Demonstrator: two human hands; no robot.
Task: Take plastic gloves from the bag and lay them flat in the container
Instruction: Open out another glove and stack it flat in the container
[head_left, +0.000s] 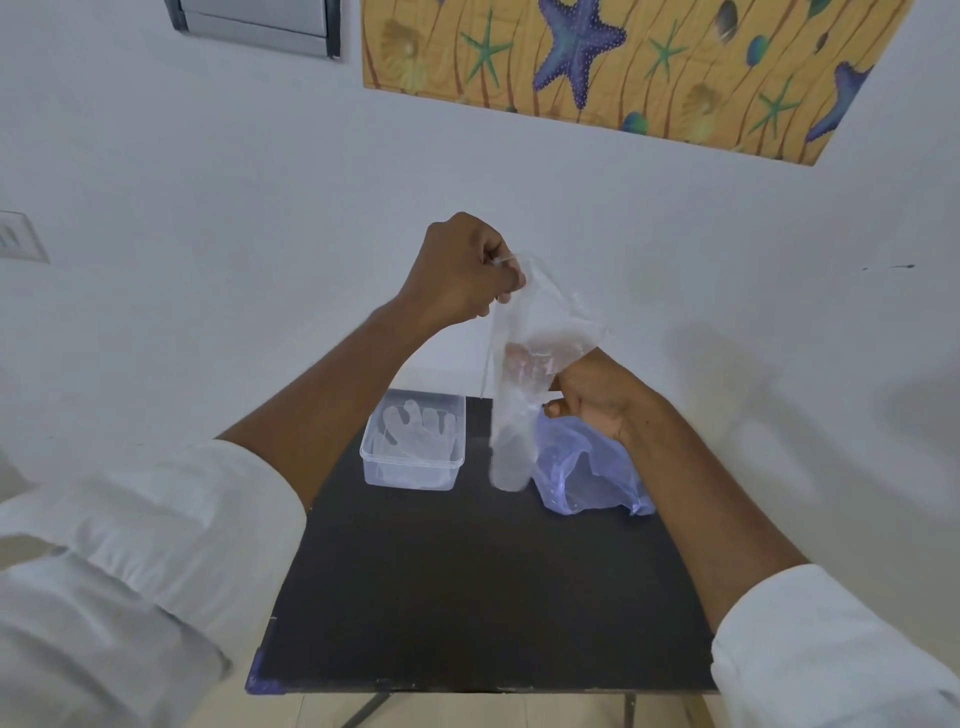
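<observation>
Above the worktop (467, 597): both hands pinch one clear glove (524, 364).
Left hand (462, 270): grips its top.
Right hand (592, 395): grips its side.
Container (413, 441), 11 o'clock: a glove flat inside.
Bag (587, 473), 1 o'clock.

Soft, even, cool indoor light. A faint grey shadow falls on the plain white wall (727, 291) right of the raised right hand (597, 400). The clear plastic glove (519, 395) it holds is motion-blurred. Wide-angle bending curves the edges.

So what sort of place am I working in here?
Probably a room in a home, not a workshop: a small black table pushed against a plain white wall, a starfish-print cloth hanging above it, and a light switch at the left.
</observation>
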